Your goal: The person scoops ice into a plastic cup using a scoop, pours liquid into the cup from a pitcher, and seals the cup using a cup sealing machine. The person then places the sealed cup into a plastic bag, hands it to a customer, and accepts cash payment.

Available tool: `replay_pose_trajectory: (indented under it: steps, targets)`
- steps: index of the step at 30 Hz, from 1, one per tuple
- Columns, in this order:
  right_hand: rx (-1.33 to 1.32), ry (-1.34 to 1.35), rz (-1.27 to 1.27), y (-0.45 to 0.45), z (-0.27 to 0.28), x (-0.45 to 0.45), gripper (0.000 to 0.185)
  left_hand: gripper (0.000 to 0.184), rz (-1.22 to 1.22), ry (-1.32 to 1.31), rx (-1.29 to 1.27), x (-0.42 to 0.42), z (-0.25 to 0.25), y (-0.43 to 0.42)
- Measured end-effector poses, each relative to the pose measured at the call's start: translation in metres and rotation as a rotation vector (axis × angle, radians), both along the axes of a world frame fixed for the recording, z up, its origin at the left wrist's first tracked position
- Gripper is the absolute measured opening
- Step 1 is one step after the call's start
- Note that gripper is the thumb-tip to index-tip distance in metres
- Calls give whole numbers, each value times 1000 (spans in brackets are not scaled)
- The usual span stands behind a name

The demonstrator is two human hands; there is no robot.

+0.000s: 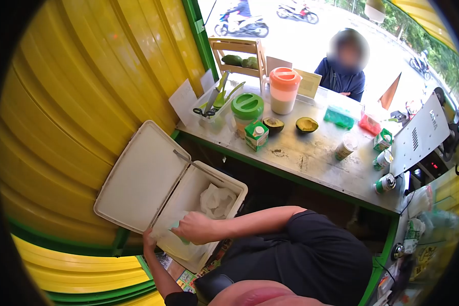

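Green item [175, 230]: partly hidden, type not determinable; located at 7 o'clock in the view, inside the open white box [229, 187]. Right hand [198, 228]: fingers closed around the item. Left hand [149, 239]: at the box's rim by the lid [140, 176], toward 8 o'clock; finger opening cannot be determined. White plastic bag [218, 200]: in the box, at the right hand's 1 o'clock. Counter [311, 166]: two cut avocado halves [307, 125] at 2 o'clock; green-lidded pitcher [247, 109] toward 12 o'clock.
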State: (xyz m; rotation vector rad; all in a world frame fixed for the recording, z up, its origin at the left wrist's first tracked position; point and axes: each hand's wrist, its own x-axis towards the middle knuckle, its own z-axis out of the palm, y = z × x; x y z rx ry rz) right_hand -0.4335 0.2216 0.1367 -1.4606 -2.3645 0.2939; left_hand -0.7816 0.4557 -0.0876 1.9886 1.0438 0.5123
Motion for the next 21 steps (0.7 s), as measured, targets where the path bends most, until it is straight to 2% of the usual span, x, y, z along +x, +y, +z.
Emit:
replay_pose_trajectory:
  steps: [2, 3, 5, 6, 8, 11, 14, 17, 19, 20, 21]
  targets:
    - [-9, 19, -25, -3, -2, -1, 37, 25, 112, -369, -503, 13, 23, -14]
    - [-15, 18, -28, -3, -3, 1, 37, 25, 110, -368, -510, 13, 21, -13]
    - [-59, 67, -33, -4, -4, 2, 44, 26, 86, -251, -315, 10, 19, -12]
    - [-57, 59, -37, -4, -4, 4, 44, 26, 81, -259, -315, 14, 19, -15]
    - [-33, 69, -29, -7, -2, 7, 51, 29, 78, -440, -398, 20, 21, -20]
    - [-46, 124, -13, -8, -2, 11, 56, 33, 169, -407, -300, 9, -6, -11]
    - [-69, 94, -26, -10, 1, 12, 57, 36, 170, -350, -254, 4, -11, -14]
    - [-53, 57, -45, -10, -5, 10, 58, 42, 216, -416, -366, -12, -21, -12]
    - [-80, 28, -63, -13, 2, 16, 60, 46, 32, -317, 94, -36, -70, 17]
    - [-91, 0, -80, -13, 5, 17, 61, 47, 161, -349, -177, 3, 19, -35]
    - [-59, -20, -94, -16, 10, 22, 63, 43, 295, -223, -51, 18, 45, -53]
